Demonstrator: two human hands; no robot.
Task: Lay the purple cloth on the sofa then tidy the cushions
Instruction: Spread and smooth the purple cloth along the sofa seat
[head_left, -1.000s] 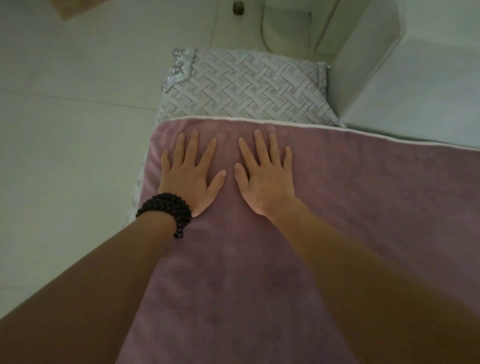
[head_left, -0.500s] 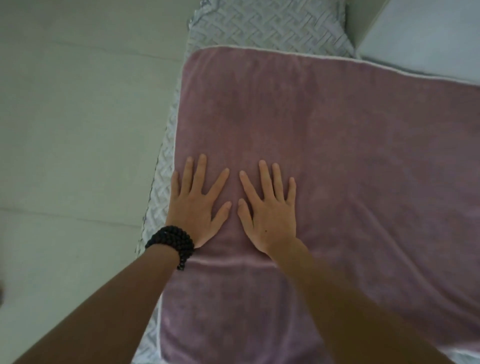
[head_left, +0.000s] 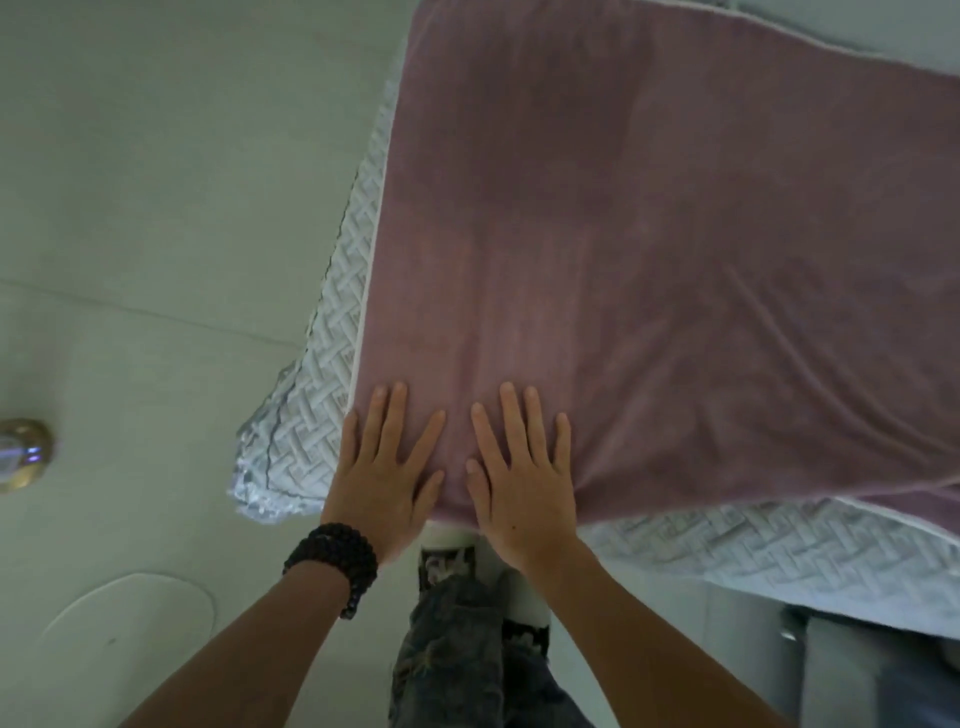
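The purple cloth (head_left: 649, 249) lies spread flat over a silver-white woven sofa cushion (head_left: 306, 431), which shows along the cloth's left and near edges. My left hand (head_left: 387, 467), with a black bead bracelet on its wrist, rests palm down with fingers spread at the cloth's near left corner. My right hand (head_left: 522, 478) lies flat beside it, fingers apart, on the cloth's near edge. Neither hand grips anything. A few creases run across the cloth on the right.
Pale tiled floor (head_left: 145, 218) lies to the left. A small round brass object (head_left: 21, 457) sits at the left edge, and a white oval shape (head_left: 135, 613) lies on the floor near left. My jeans and shoes (head_left: 457, 623) show below the hands.
Both flat hands have slid back along the cloth from its far edge to its near edge. The view has tilted down, bringing my legs and the floor into sight.
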